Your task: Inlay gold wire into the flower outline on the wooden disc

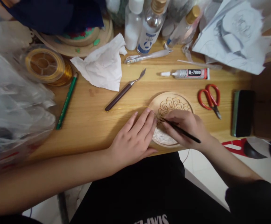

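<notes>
A round wooden disc (173,104) with a flower outline lies near the table's front edge. My left hand (135,140) rests flat on the table with its fingers stretched out, the fingertips pressing on the disc's left rim. My right hand (187,127) lies over the disc's lower part, its fingers pinched round a thin black tool (181,130) whose tip touches the disc. A fine gold wire seems to run leftward from the disc under my left fingers.
On the wooden table (91,115): a palette knife (123,90), green pencil (66,101), gold wire spool (48,65), crumpled tissue (102,65), B-7000 glue tube (187,73), red scissors (210,99), black phone (243,112), several bottles (149,28), a sketch sheet (235,34).
</notes>
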Motion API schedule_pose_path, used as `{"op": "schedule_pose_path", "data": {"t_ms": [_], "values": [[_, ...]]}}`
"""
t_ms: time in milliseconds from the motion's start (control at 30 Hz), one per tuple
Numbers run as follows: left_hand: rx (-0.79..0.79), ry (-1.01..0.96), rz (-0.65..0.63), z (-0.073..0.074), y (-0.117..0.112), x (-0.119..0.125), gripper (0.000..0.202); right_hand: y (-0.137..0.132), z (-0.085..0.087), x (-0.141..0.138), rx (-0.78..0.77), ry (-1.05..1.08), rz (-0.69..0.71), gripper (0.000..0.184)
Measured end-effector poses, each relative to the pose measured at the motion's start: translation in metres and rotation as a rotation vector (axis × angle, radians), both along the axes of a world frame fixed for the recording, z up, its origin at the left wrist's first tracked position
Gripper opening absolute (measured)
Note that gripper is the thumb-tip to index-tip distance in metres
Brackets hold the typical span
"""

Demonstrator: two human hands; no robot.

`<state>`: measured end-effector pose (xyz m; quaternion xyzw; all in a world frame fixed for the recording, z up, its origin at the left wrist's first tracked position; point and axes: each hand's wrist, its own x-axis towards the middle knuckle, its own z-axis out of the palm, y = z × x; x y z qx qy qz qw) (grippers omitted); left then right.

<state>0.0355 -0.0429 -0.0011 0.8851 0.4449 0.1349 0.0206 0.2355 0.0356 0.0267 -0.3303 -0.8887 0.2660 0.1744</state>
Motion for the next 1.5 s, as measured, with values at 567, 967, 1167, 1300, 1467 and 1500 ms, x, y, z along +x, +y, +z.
{"op": "schedule_pose_path", "data": {"t_ms": [567, 967, 1167, 1300, 1467, 1500], "values": [[0.002, 0.042, -0.019, 0.003, 0.002, -0.002, 0.075, 0.047, 0.0, 0.034, -0.155, 0.328, -0.256, 0.015], [0.06, 0.066, -0.057, 0.008, 0.0, -0.005, 0.066, 0.038, -0.035, 0.042, -0.284, 0.532, -0.28, 0.023], [0.114, -0.009, 0.089, 0.015, -0.018, -0.007, 0.055, 0.02, -0.027, 0.056, -0.163, 0.387, -0.341, 0.018], [0.058, -0.148, 0.285, 0.012, -0.033, 0.011, 0.054, -0.003, -0.022, 0.065, 0.013, 0.251, -0.404, 0.019], [0.005, -0.215, 0.384, 0.004, -0.039, 0.045, 0.059, -0.026, -0.019, 0.073, 0.143, 0.206, -0.375, 0.019], [-0.004, -0.214, 0.391, 0.003, -0.038, 0.048, 0.061, -0.029, -0.018, 0.074, 0.148, 0.199, -0.359, 0.02]]}}
